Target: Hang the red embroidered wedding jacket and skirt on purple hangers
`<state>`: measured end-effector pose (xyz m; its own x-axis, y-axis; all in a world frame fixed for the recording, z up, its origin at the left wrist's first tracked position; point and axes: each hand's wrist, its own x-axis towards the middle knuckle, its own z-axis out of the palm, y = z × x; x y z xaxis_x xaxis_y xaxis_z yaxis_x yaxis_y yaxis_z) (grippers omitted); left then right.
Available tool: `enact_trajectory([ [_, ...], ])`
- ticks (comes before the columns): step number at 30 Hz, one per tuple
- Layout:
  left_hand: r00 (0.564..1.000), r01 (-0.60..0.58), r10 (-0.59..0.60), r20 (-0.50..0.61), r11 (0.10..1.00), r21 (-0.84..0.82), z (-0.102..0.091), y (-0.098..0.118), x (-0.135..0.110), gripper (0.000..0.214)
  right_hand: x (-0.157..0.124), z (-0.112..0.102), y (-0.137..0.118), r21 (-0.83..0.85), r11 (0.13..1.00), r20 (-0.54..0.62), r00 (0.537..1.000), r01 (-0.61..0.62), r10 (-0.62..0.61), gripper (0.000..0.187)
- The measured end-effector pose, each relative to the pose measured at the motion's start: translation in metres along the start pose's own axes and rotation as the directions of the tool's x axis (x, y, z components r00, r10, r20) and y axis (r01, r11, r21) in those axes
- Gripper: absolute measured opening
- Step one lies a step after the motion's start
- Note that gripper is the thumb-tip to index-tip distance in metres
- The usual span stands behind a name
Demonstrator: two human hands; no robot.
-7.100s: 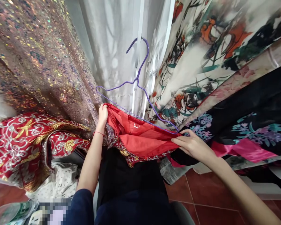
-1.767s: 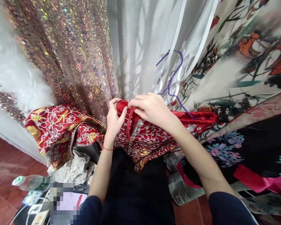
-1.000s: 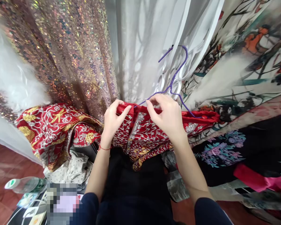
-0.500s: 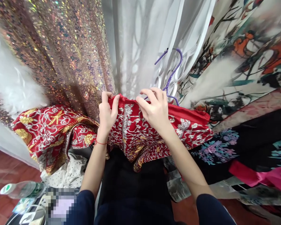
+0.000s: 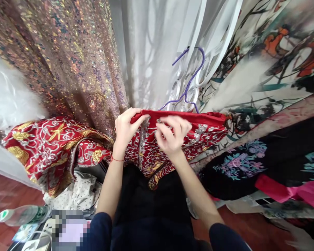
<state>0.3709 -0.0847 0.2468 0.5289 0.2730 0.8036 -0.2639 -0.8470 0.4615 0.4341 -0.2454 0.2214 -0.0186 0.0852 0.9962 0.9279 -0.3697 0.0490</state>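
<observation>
A red embroidered garment (image 5: 204, 134) with silver and gold stitching hangs on a purple wire hanger (image 5: 189, 82) in front of me. My left hand (image 5: 124, 130) grips the garment's top edge at its left end. My right hand (image 5: 171, 134) is slightly blurred and pinches the front of the garment near the middle, fingers curled on the fabric. The hanger's hook rises above the garment against a white ornate frame (image 5: 184, 83).
A sequined gown (image 5: 68, 62) hangs at left, a white sheer curtain (image 5: 149, 52) behind. Printed floral fabrics (image 5: 264, 69) and a black flowered cloth (image 5: 264, 164) lie at right. Another red embroidered piece (image 5: 47, 146) lies at left. A water bottle (image 5: 21, 214) rests on the red tiled floor.
The garment went from open, lining showing, to closed over the hanger. Over the last second my right hand has dropped from the top edge to the garment's front; my left hand stays at the left end.
</observation>
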Motion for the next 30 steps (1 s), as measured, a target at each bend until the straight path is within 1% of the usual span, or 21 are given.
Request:
enact_trajectory([
  [1, 1.0, -0.004, 0.004, -0.012, 1.0, 0.006, 0.001, 0.0, -0.001, 0.02, -0.017, -0.003, -0.013, 0.095, 0.993, -0.048, 0.996, -0.067, 0.071, 0.018],
  [2, 1.0, -0.008, 0.009, -0.021, 1.0, 0.012, 0.002, 0.0, -0.003, 0.02, -0.036, -0.005, -0.027, 0.183, 0.969, -0.017, 0.985, -0.167, 0.173, 0.019],
  [3, 1.0, -0.012, 0.013, -0.027, 1.0, 0.017, 0.002, 0.0, -0.004, 0.021, -0.056, -0.005, -0.041, 0.237, 0.925, 0.055, 0.955, -0.297, 0.292, 0.017],
  [4, 0.999, -0.014, 0.015, -0.031, 1.0, 0.025, 0.003, 0.0, -0.006, 0.021, -0.075, -0.003, -0.055, 0.232, 0.865, 0.149, 0.894, -0.446, 0.422, 0.013],
  [5, 0.999, -0.016, 0.017, -0.036, 0.999, 0.032, 0.004, 0.0, -0.007, 0.021, -0.092, 0.0, -0.068, 0.197, 0.79, 0.252, 0.809, -0.58, 0.531, 0.01],
  [6, 0.999, -0.017, 0.018, -0.04, 0.999, 0.038, 0.004, 0.001, -0.009, 0.021, -0.107, 0.005, -0.08, 0.142, 0.715, 0.351, 0.711, -0.684, 0.61, 0.008],
  [7, 0.999, -0.017, 0.019, -0.045, 0.999, 0.043, 0.005, 0.002, -0.01, 0.021, -0.119, 0.01, -0.089, 0.074, 0.642, 0.432, 0.605, -0.763, 0.669, 0.011],
  [8, 0.998, -0.018, 0.021, -0.053, 0.999, 0.045, 0.005, 0.003, -0.012, 0.02, -0.128, 0.016, -0.096, 0.014, 0.587, 0.48, 0.521, -0.809, 0.706, 0.016],
  [9, 0.998, -0.019, 0.022, -0.061, 0.999, 0.047, 0.005, 0.004, -0.013, 0.02, -0.134, 0.022, -0.101, -0.037, 0.542, 0.51, 0.451, -0.839, 0.732, 0.019],
  [10, 0.997, -0.02, 0.023, -0.068, 0.999, 0.048, 0.006, 0.006, -0.014, 0.019, -0.137, 0.027, -0.103, -0.073, 0.507, 0.524, 0.399, -0.859, 0.753, 0.02],
  [12, 0.997, -0.026, 0.029, -0.077, 0.999, 0.046, 0.006, 0.008, -0.016, 0.017, -0.138, 0.034, -0.102, -0.097, 0.44, 0.526, 0.329, -0.893, 0.784, 0.019],
  [13, 0.996, -0.029, 0.032, -0.081, 0.999, 0.043, 0.006, 0.009, -0.017, 0.016, -0.137, 0.037, -0.099, -0.085, 0.392, 0.528, 0.293, -0.916, 0.797, 0.018],
  [14, 0.996, -0.03, 0.034, -0.086, 0.999, 0.039, 0.007, 0.009, -0.018, 0.015, -0.136, 0.038, -0.097, -0.052, 0.322, 0.533, 0.246, -0.945, 0.809, 0.016],
  [16, 0.995, -0.027, 0.03, -0.092, 0.999, 0.035, 0.008, 0.009, -0.019, 0.015, -0.135, 0.04, -0.091, 0.04, 0.14, 0.558, 0.138, -0.989, 0.818, 0.011],
  [18, 0.995, -0.022, 0.025, -0.097, 0.999, 0.036, 0.008, 0.008, -0.02, 0.016, -0.136, 0.041, -0.087, 0.111, -0.023, 0.594, 0.048, -0.994, 0.803, 0.01],
  [19, 0.995, -0.021, 0.025, -0.096, 0.999, 0.036, 0.009, 0.007, -0.02, 0.016, -0.138, 0.041, -0.086, 0.131, -0.078, 0.611, 0.018, -0.988, 0.791, 0.011],
  [20, 0.995, -0.023, 0.027, -0.096, 0.999, 0.035, 0.009, 0.007, -0.02, 0.017, -0.14, 0.041, -0.085, 0.143, -0.115, 0.628, 0.001, -0.983, 0.778, 0.014],
  [24, 0.994, -0.036, 0.039, -0.097, 0.999, 0.032, 0.008, 0.007, -0.018, 0.018, -0.142, 0.04, -0.083, 0.196, -0.226, 0.669, -0.038, -0.954, 0.742, 0.024],
  [27, 0.995, -0.044, 0.047, -0.09, 0.998, 0.034, 0.007, 0.008, -0.018, 0.019, -0.138, 0.039, -0.084, 0.232, -0.274, 0.663, -0.054, -0.933, 0.747, 0.026],
  [30, 0.995, -0.053, 0.056, -0.086, 0.998, 0.031, 0.006, 0.008, -0.019, 0.019, -0.133, 0.038, -0.086, 0.27, -0.286, 0.633, -0.054, -0.919, 0.772, 0.026],
])
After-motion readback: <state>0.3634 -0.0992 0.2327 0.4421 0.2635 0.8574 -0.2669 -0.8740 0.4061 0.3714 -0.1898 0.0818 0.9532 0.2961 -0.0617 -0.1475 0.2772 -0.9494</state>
